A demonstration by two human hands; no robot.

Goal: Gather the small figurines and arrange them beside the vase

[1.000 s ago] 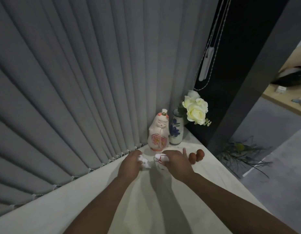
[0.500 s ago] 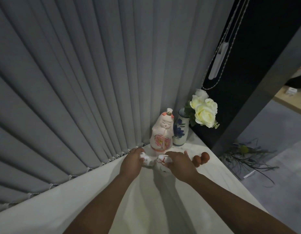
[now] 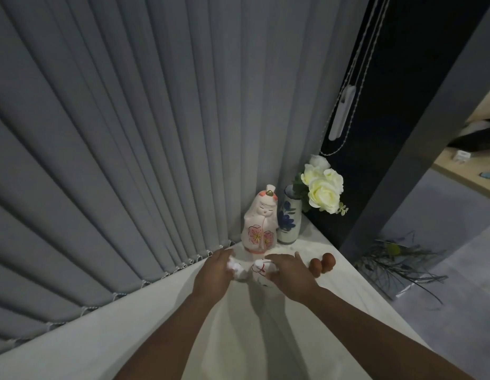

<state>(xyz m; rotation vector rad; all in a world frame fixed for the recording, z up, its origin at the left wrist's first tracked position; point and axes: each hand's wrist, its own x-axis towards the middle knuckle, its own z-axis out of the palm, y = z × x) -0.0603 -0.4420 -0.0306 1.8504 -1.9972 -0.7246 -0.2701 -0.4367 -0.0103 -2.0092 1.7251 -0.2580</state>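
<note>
Head view looked down on a pale worktop [image 3: 156,338] set into a corner against grey vertical blinds [image 3: 128,133]. Left hand [image 3: 213,272] curled around a small white figurine [image 3: 236,268], fingers closed on it, low over the worktop. Right hand [image 3: 291,275] clamped on a second small white figurine with a red cord [image 3: 261,271], thumb on top, fingers wrapped behind. Held the two small pieces just beside each other, nearly touching, right in front of the tall doll. Cannot tell whether either piece rested on the surface. Stood upright at the corner: tall doll figurine in a white robe with pink blossoms [image 3: 259,226], touching or just beside the blue-and-white vase [image 3: 289,219] on its right. Carried cream roses [image 3: 323,187] leaning out to the right of the vase. Sat near the right hand's far side, by the worktop edge: small brown rounded figures [image 3: 323,263].
</note>
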